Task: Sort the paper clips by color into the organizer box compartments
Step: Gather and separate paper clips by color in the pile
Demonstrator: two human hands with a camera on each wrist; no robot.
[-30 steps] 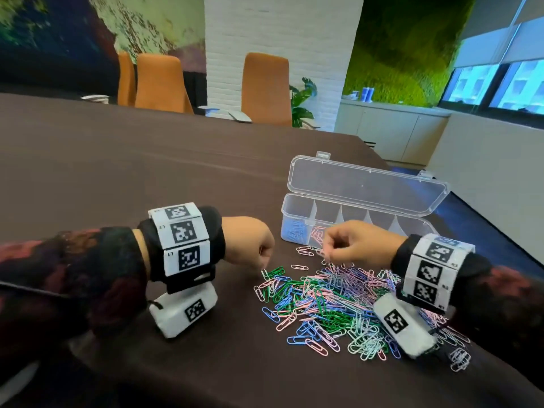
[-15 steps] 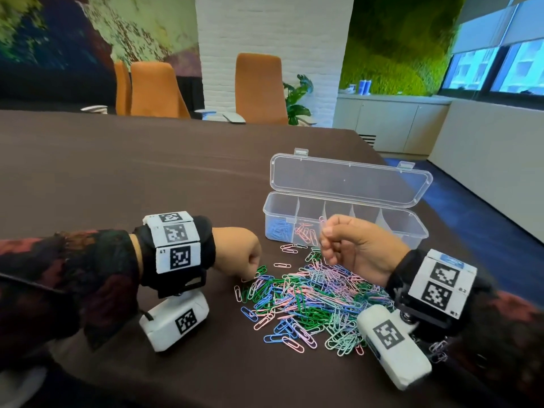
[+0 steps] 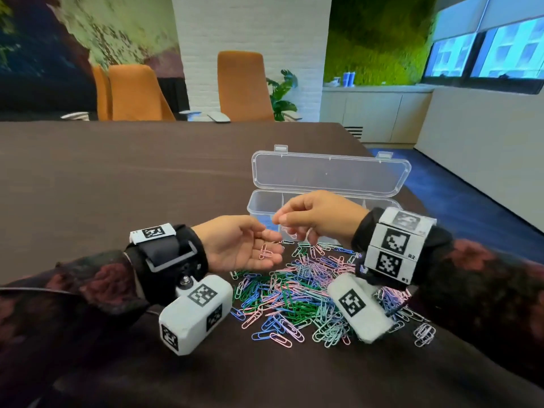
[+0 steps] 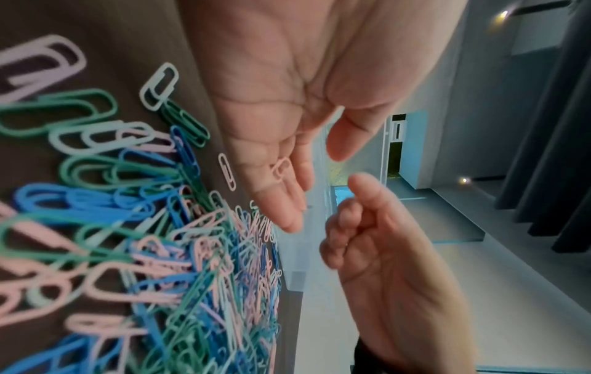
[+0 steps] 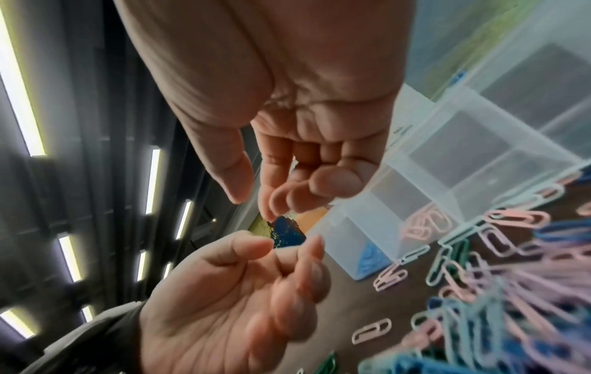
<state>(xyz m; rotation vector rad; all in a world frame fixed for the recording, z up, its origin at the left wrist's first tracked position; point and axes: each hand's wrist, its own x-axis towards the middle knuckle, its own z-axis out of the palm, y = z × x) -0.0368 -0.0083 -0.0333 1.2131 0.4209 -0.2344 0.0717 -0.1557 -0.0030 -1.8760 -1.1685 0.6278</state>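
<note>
A loose pile of paper clips point(image 3: 294, 293) in pink, blue, green, mint and lilac lies on the dark table in front of the clear organizer box point(image 3: 256, 206). My left hand point(image 3: 275, 245) is palm up above the pile's far left edge, fingers relaxed. Pink clips point(image 3: 265, 252) lie on its fingers, also seen as pink clips point(image 4: 281, 168) in the left wrist view. My right hand point(image 3: 276, 220) hovers just above the left fingertips with curled fingers. No clip shows between the right hand's fingers point(image 5: 272, 202) and its thumb. Blue clips point(image 5: 372, 255) fill the box's end compartment, pink clips point(image 5: 425, 224) the one beside it.
The box lid point(image 3: 329, 172) stands open behind the compartments. The table's right edge point(image 3: 426, 219) runs close past the box. A few stray clips point(image 3: 424, 334) lie at the pile's right. Orange chairs point(image 3: 244, 86) stand at the far side.
Both hands lifted off the pile. The left hand turned palm up and uncurled with pink clips on it. The right hand moved left to hover over the left fingers.
</note>
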